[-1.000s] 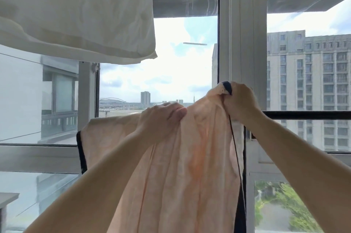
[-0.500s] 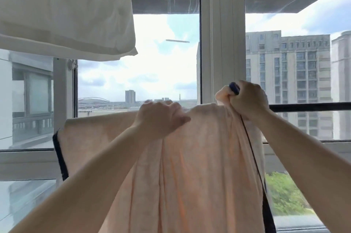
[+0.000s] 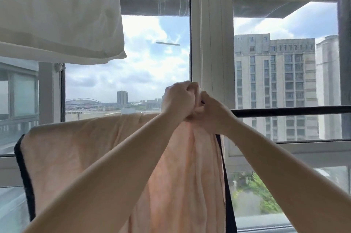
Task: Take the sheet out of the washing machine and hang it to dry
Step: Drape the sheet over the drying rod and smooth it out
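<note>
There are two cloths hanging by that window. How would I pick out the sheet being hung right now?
Find the big window frame, then the black rail running across it. The peach sheet drapes over that rail, bunched in both hands. Unlike the plain white cloth above, it is peach with a dark border.

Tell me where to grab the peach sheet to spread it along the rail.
Grip the bunched top edge of the peach sheet where the left hand and right hand meet, coming from above. The black rail lies bare to the right, so draw that way.
</note>
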